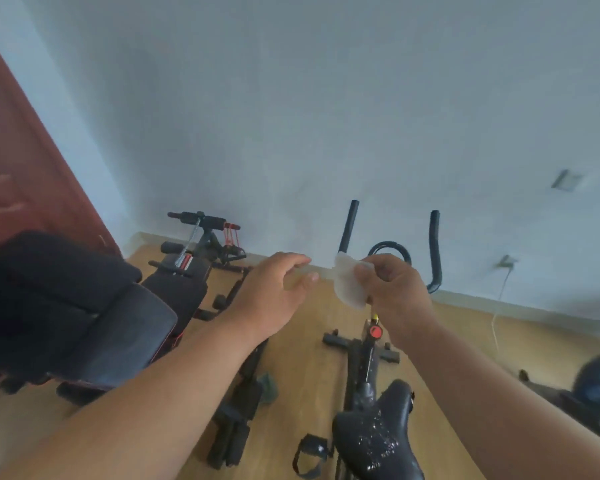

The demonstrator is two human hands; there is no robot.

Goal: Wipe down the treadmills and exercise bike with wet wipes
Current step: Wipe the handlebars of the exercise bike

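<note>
Above the exercise bike (368, 368), the right hand (394, 289) pinches a wet wipe (347, 282), seemingly folded; the left hand (274, 292) hangs loosely open beside it.

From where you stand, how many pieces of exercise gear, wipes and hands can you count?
Exercise bike: 1
Workout benches: 2, one at the left edge, one by the wall
Wipe: 1, in the right hand
Hands: 2, with the left hand
Total: 6
</note>
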